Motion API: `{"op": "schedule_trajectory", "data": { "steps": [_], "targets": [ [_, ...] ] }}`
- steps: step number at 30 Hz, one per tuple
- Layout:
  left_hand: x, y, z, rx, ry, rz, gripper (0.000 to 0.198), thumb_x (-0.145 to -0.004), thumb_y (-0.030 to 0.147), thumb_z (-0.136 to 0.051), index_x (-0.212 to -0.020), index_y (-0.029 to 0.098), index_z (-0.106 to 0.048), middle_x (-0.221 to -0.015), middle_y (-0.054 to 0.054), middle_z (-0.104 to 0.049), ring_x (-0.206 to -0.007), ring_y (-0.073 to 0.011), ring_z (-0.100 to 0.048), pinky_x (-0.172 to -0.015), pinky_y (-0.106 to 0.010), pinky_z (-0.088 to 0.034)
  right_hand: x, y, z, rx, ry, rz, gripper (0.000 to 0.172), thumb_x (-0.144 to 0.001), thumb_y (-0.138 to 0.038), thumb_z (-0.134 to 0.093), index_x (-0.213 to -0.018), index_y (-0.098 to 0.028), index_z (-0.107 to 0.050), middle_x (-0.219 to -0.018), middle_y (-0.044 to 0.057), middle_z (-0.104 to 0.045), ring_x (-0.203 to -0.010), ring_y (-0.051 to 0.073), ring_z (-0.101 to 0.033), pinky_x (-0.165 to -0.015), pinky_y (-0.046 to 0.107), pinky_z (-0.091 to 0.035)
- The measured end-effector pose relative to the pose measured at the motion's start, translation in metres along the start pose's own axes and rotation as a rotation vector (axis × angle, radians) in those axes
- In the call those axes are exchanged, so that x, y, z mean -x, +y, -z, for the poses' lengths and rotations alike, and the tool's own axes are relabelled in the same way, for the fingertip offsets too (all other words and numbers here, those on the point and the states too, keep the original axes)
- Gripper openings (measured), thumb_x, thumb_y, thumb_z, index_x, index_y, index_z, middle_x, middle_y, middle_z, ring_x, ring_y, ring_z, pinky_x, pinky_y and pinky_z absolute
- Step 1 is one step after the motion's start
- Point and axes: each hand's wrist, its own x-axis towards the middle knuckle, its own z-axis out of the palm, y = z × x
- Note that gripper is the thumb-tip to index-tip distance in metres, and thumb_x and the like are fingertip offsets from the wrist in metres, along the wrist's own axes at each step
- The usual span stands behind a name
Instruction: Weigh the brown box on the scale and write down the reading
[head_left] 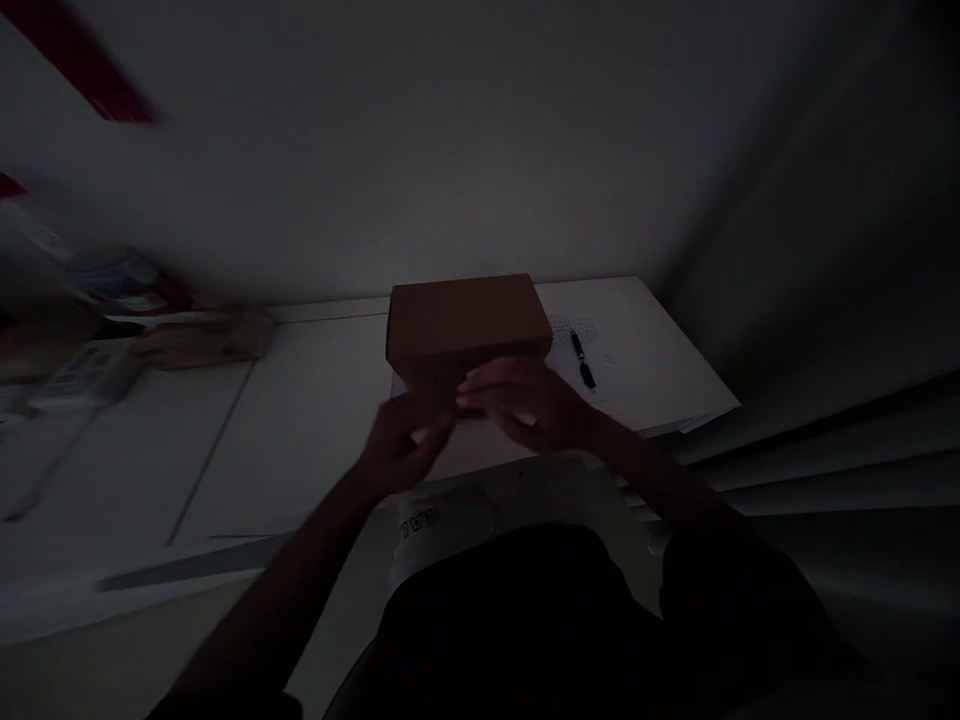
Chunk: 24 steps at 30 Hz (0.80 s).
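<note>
A closed brown cardboard box (466, 318) stands at the back of the white table, against the wall. Just in front of its near side, my left hand (401, 440) has its thumb and fingers brought together. My right hand (529, 400) meets it from the right, its fingers bent and pressed together at the tips. Both sets of fingertips touch or overlap. The picture is dark and slightly blurred, so whatever lies between them cannot be made out. To the right of the box, a black pen (583, 360) rests on a paper with handwriting (609, 362).
On the left of the white table (322, 400) sit a crumpled brown package (202, 338), a pale box (86, 375) and blurred items behind them. Grey curtain-like folds (825, 470) run along the right. Below the table edge is a pale lettered bag (442, 520).
</note>
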Motion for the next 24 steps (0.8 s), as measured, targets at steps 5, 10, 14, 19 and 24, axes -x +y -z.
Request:
{"op": "schedule_trajectory", "data": {
  "steps": [5,10,14,19,24],
  "targets": [
    [-0.020,-0.030,0.010,-0.085,0.636,-0.060,0.034,-0.098,0.040,-0.047,-0.100,0.016,-0.072,-0.097,-0.009,-0.069,-0.095,-0.0227,-0.065,-0.087,-0.040,-0.052,0.015,0.042,0.010,0.220,0.455,-0.378,0.037,-0.105,-0.045,-0.031,-0.119,-0.022,-0.056,-0.118,0.011,-0.058,-0.119,0.024,-0.056,-0.103,0.042,-0.048],
    [-0.019,-0.078,0.006,0.033,0.664,0.122,0.052,-0.098,0.047,-0.052,-0.132,0.008,-0.051,-0.132,-0.016,-0.058,-0.125,-0.0230,-0.055,-0.104,-0.039,-0.046,0.043,0.095,-0.011,0.125,0.601,-0.700,0.074,-0.097,-0.075,-0.009,-0.142,-0.024,-0.038,-0.141,0.016,-0.043,-0.136,0.026,-0.044,-0.110,0.044,-0.042],
    [-0.007,-0.103,-0.002,0.137,0.575,0.309,0.079,-0.096,0.067,-0.045,-0.146,0.008,-0.030,-0.149,-0.020,-0.041,-0.139,-0.0254,-0.042,-0.114,-0.040,-0.038,0.057,0.104,-0.023,-0.077,0.500,-0.737,0.085,-0.095,-0.078,-0.005,-0.155,-0.020,-0.020,-0.155,0.016,-0.030,-0.146,0.026,-0.031,-0.119,0.045,-0.032],
    [0.008,-0.115,-0.009,0.335,0.437,0.328,0.090,-0.095,0.071,-0.047,-0.154,0.008,-0.021,-0.158,-0.018,-0.031,-0.147,-0.0264,-0.032,-0.122,-0.040,-0.028,0.062,0.094,-0.028,-0.094,0.367,-0.765,0.092,-0.093,-0.083,-0.007,-0.157,-0.018,-0.020,-0.159,0.014,-0.027,-0.148,0.023,-0.029,-0.122,0.041,-0.028],
    [0.017,-0.109,-0.007,0.209,0.322,0.343,0.079,-0.098,0.064,-0.049,-0.156,0.016,-0.028,-0.162,-0.011,-0.026,-0.150,-0.0289,-0.024,-0.125,-0.046,-0.019,0.061,0.091,-0.032,-0.115,0.363,-0.765,0.092,-0.092,-0.084,-0.020,-0.154,-0.017,-0.029,-0.154,0.015,-0.036,-0.145,0.023,-0.034,-0.121,0.041,-0.031]
  ]
}}
